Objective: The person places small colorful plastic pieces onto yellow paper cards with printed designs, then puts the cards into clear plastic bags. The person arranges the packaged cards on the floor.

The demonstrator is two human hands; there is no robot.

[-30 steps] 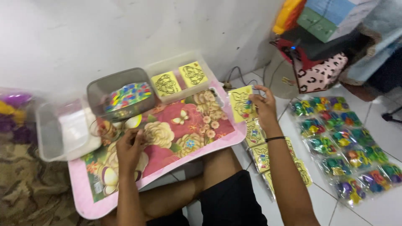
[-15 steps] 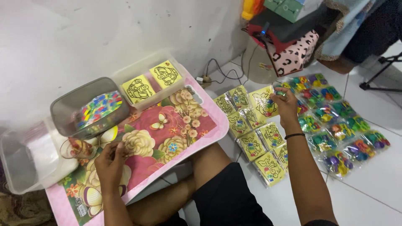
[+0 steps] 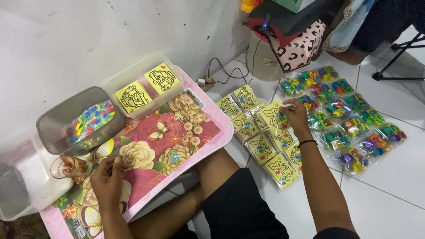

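Left hand [image 3: 107,177] curled on the floral tray [image 3: 177,141] — right hand [image 3: 295,116] pinching a yellow picture packet [image 3: 272,114].

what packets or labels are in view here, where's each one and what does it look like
Yellow picture packets: clear flat sleeves, black line drawings, overlapping on the floor under the right hand.
Toy packets: clear bags of multicoloured pieces, in rows right of those.
Two yellow cards: car drawings, in the clear tub by the wall.
Small sticker: white, on the floral tray's near corner.
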